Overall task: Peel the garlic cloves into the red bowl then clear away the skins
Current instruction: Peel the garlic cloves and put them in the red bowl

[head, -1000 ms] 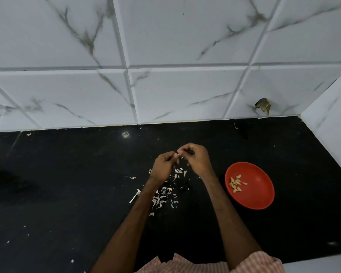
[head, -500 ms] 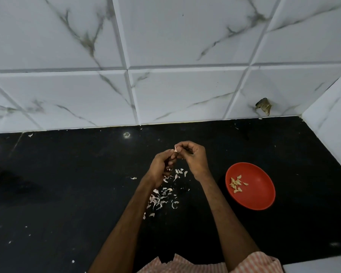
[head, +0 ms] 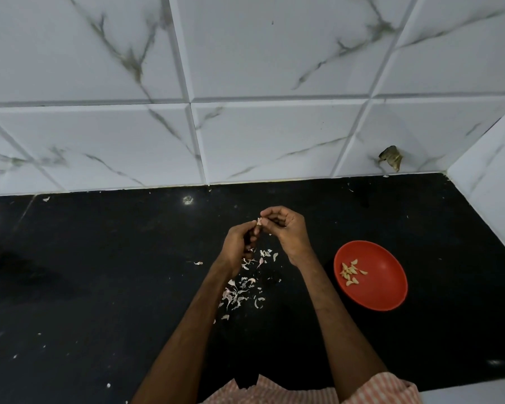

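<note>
Fingers: both sets of fingers (head: 274, 211) curled tight, tips meeting on one garlic clove (head: 259, 221); I read left hand (head: 238, 247) and right hand (head: 287, 233) pinching it together.
Clove position: held above the tabletop (head: 99, 272), over the skins (head: 239, 290), left of the red bowl (head: 391, 298).
Counts: two hands; one bowl; roughly ten peeled cloves (head: 350, 272) inside; skins past counting.
Clove axis: too small for me to tell.

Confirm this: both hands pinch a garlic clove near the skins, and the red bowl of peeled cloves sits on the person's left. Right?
Not quite: the head view shows the red bowl of peeled cloves on the person's right. The left hand and right hand do pinch a garlic clove near the skins.
</note>
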`<state>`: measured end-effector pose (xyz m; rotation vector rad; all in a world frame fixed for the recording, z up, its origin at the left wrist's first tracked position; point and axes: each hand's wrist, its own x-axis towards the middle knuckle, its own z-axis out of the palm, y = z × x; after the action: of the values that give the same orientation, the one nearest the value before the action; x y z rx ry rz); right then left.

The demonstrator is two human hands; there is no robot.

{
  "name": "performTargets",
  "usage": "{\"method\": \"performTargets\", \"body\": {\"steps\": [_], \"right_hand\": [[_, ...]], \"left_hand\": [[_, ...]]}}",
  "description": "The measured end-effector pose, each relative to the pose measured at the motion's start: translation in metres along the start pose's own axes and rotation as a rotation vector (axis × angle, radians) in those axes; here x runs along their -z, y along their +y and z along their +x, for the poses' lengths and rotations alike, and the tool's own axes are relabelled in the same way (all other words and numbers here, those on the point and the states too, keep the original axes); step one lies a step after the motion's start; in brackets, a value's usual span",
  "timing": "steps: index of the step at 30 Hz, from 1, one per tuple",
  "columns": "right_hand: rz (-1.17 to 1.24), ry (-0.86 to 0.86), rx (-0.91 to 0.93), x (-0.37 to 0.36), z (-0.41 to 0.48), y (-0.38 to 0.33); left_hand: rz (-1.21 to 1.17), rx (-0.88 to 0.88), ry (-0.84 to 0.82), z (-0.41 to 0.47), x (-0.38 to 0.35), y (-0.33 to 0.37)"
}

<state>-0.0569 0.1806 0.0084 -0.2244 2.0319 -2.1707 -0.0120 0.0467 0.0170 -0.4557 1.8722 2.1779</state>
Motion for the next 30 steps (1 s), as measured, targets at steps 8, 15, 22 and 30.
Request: {"method": "performTargets", "body": {"steps": [8, 15, 22, 30], "right_hand": [[0.023, -0.009, -0.027, 0.0, -0.001, -0.002], [-0.042, 0.054, -0.015, -0.001, 0.0, 0.002], [0.008, 0.053, -0.033, -0.002, 0.002, 0.003], [0.048, 0.014, -0.049, -0.007, 0.001, 0.002]], "left_hand": [[-0.031, 0.023, -0.01, 0.002, 0.002, 0.0], [0.067, -0.092, 0.072, 0.006, 0.005, -0.011], [0.013, -0.141, 0.092, 0.007, 0.005, -0.01], [-0.029, -0.139, 0.076, 0.005, 0.004, -0.007]]}}
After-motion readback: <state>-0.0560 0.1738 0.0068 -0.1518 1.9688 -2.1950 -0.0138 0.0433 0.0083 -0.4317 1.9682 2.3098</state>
